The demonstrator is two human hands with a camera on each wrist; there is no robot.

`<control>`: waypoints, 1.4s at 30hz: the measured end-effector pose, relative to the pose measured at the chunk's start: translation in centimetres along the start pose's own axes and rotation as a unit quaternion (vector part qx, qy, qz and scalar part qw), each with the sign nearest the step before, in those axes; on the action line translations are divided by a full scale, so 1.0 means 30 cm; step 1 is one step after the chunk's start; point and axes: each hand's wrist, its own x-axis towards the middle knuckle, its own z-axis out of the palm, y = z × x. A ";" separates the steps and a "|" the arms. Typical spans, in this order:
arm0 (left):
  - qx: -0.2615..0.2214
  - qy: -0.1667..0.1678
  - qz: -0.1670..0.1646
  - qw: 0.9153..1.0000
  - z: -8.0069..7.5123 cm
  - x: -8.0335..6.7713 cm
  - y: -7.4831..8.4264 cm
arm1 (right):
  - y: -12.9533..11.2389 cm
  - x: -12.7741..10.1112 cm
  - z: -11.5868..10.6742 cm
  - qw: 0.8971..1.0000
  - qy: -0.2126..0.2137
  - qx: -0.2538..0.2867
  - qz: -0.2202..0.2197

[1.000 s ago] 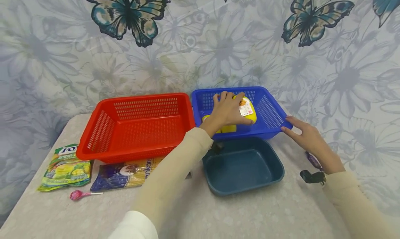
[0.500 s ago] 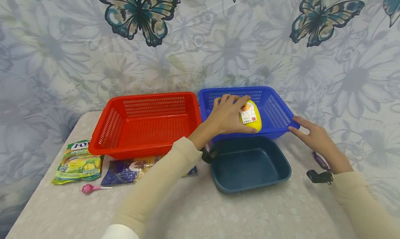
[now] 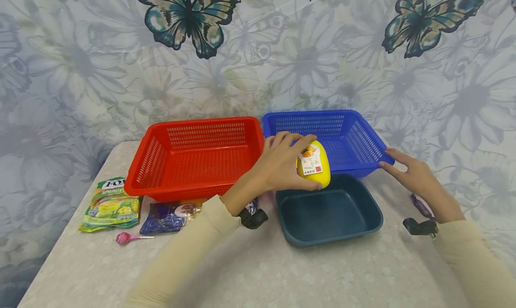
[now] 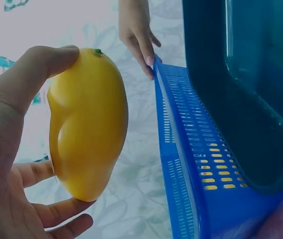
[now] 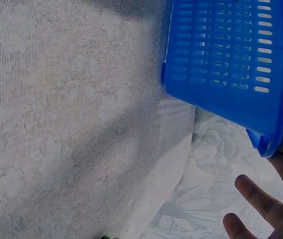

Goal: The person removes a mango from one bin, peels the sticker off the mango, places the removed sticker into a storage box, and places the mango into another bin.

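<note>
So our blue basket (image 3: 330, 126) has something yellow (image 4: 211, 187) showing through its slots. Our left grip (image 3: 278, 164) has fingers and thumb round the labelled mango-shaped item (image 3: 316, 168), held up near the teal basin (image 3: 330, 214); our right grip (image 3: 416, 177) pinches the basket's corner.

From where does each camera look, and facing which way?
Head: on the head, facing forward and down; red basket, blue basket, left hand, right hand show.
Left wrist: on that wrist, facing the yellow mango-shaped object; left hand near, right hand beyond.
Right wrist: on that wrist, facing the blue basket; right hand partly shows.
Wrist views share the blue basket.
</note>
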 end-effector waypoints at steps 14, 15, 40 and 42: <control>-0.020 0.024 0.011 0.999 -0.040 -0.207 -0.030 | -0.008 0.007 -0.022 1.000 -0.004 -0.003 -0.015; -0.020 0.026 0.011 0.999 -0.043 -0.218 -0.032 | -0.007 0.008 -0.023 1.000 -0.005 -0.005 -0.015; -0.041 0.019 -0.009 0.999 -0.043 -0.455 -0.077 | 0.002 0.001 0.002 1.000 -0.008 -0.003 -0.013; -0.036 0.015 -0.011 0.999 -0.037 -0.473 -0.081 | 0.008 -0.001 0.003 1.000 -0.010 -0.002 -0.011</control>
